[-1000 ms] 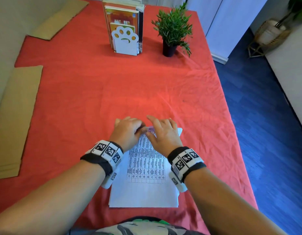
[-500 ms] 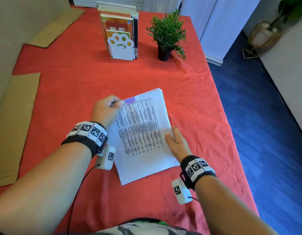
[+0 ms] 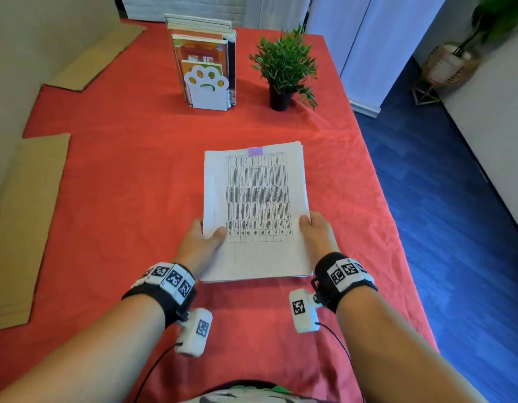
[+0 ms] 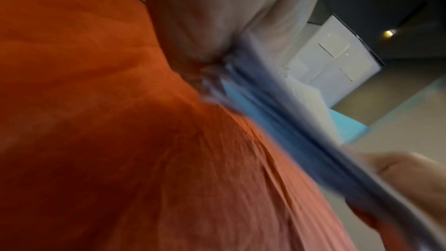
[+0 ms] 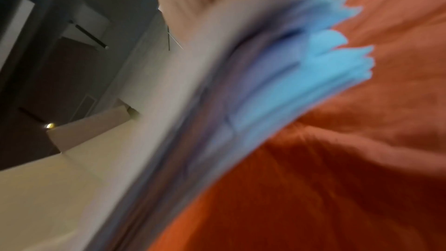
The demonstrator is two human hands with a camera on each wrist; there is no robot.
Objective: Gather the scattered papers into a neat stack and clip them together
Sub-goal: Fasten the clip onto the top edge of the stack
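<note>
Hands on clipped paper stack, red-covered table.

Left hand (image 3: pixel 200 238) gripped the stack of papers (image 3: pixel 256 210) at its near left edge, thumb on top; right hand (image 3: pixel 315 231) gripped the near right edge likewise. Stack sat squared, above the red tablecloth (image 3: pixel 129 175), purple clip (image 3: pixel 255 151) on its far edge. Beyond: paw-shaped bookend (image 3: pixel 207 90) with books, potted plant (image 3: pixel 284 68); cardboard sheets (image 3: pixel 22 216) at left. Wrist views blurred.
</note>
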